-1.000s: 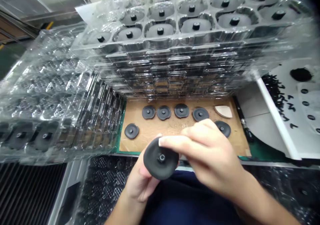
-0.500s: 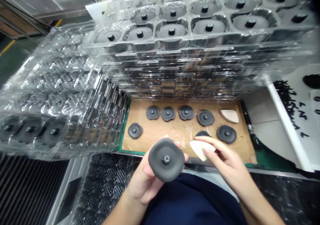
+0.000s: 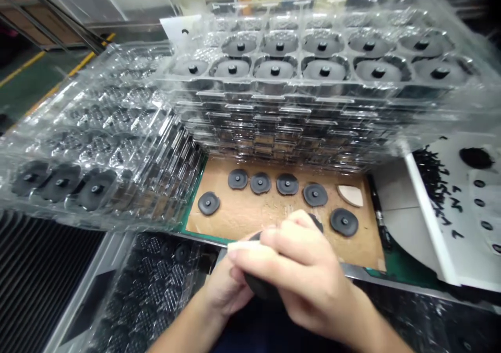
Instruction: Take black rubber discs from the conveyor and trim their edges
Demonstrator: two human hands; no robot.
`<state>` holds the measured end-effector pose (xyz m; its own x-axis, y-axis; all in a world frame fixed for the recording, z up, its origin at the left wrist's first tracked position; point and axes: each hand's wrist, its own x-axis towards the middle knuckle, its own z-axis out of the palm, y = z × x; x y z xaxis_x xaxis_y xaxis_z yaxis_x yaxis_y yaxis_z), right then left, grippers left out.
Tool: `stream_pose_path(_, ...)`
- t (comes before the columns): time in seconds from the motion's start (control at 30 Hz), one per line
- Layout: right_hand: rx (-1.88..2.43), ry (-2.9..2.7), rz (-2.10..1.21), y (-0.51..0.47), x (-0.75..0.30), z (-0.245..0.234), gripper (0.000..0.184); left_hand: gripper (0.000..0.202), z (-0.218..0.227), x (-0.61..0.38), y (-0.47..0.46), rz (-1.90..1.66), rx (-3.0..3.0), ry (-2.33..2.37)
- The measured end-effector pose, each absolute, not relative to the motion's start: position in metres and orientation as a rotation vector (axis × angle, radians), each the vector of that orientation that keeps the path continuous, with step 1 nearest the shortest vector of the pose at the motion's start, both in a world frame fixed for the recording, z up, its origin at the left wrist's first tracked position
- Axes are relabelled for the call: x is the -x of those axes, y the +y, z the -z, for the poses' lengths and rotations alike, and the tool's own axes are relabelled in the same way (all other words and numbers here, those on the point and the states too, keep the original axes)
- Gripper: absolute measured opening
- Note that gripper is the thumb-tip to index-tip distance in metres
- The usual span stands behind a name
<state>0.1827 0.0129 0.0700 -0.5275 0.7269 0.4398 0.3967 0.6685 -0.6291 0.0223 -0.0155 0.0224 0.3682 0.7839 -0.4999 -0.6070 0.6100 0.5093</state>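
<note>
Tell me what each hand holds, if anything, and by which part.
The left hand holds a black disc by its left edge. The right hand covers much of it; what that hand grips cannot be told.

Black disc (image 3: pixel 263 289), brown cardboard (image 3: pixel 242 217)

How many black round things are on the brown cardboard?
7: one disc at the left of the cardboard, four discs along the back, one disc at right, one disc partly behind the right hand. More could hide there.
</note>
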Motion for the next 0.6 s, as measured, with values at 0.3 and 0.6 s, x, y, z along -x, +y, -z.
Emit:
stream_pose_path(0.3, 1.053, -2.026, -0.447, 0.007, -0.174, -0.064, 0.028, 0.061, -0.026, -0.029, -0.007, -0.977, -0.2, 0.837)
stream_pose_path(0.6, 1.364, -1.473, -1.409, -0.039, -0.205, -0.033, 0.017, 0.058, -0.025, -0.03, -0.001, -1.054, -0.136, 0.767)
